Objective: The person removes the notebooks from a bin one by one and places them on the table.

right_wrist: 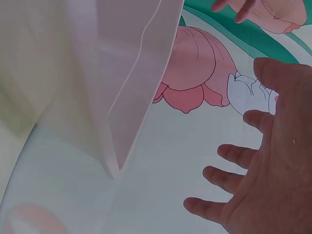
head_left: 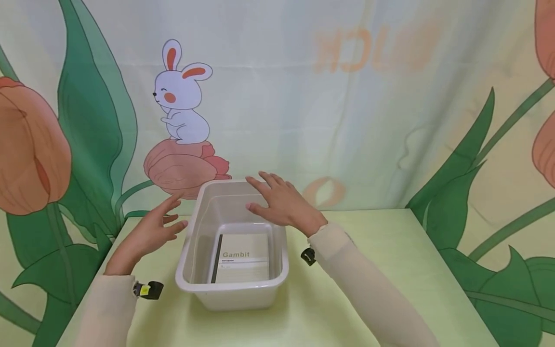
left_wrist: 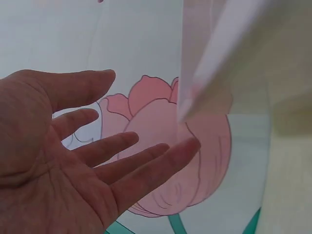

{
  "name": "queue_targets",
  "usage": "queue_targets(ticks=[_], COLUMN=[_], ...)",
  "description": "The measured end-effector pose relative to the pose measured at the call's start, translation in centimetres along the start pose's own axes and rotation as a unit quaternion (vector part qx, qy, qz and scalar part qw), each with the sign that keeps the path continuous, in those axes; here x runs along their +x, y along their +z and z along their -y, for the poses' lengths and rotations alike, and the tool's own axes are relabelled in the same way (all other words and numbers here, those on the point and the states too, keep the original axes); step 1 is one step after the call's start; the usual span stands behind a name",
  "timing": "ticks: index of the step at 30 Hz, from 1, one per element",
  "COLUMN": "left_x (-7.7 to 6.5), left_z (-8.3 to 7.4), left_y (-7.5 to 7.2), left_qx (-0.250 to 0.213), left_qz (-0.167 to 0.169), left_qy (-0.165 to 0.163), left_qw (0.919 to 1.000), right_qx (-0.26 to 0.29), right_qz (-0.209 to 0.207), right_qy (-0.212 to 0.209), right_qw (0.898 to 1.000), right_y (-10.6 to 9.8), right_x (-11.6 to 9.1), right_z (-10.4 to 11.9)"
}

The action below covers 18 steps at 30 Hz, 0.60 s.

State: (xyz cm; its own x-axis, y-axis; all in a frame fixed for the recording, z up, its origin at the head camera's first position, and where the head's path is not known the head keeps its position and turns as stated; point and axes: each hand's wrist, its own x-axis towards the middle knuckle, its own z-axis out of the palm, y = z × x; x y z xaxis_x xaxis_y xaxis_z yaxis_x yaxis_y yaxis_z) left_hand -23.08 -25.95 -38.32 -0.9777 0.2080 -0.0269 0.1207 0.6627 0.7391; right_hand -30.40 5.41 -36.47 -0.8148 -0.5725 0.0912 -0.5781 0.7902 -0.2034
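The left hand (head_left: pixel 151 232) is hovering left of the pale tub (head_left: pixel 236 299), the right hand (head_left: pixel 284 202) over its far right edge, both spreading loosely, gripping nothing. Seemingly they are positioning around the tub; lifting would call for grasping its sides. Inside it, a cream, dark-spined notebook (head_left: pixel 244 270) is lying flat.

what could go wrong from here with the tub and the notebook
The right hand is open above the tub, so lowering it carelessly might knock the rim. The left hand, also open, could nudge the tub's side. The notebook has bare floor beyond it and might slide if the tub tips.
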Motion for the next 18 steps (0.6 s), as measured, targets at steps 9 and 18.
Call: queue_targets(ticks=[9,18], left_x=[-0.6,-0.6], left_z=[2.4,3.8], left_y=[1.3,2.6], left_qx=[-0.117,-0.151], left_qz=[0.038,0.053], left_qy=[-0.042,-0.079], left_qw=[0.9915,0.9839], right_qx=[0.008,0.034], right_qz=[0.041,0.086], right_qy=[0.008,0.025], right_qw=[0.999,0.995], right_y=[0.6,2.8], right_x=[2.0,4.7], right_z=[2.1,3.5])
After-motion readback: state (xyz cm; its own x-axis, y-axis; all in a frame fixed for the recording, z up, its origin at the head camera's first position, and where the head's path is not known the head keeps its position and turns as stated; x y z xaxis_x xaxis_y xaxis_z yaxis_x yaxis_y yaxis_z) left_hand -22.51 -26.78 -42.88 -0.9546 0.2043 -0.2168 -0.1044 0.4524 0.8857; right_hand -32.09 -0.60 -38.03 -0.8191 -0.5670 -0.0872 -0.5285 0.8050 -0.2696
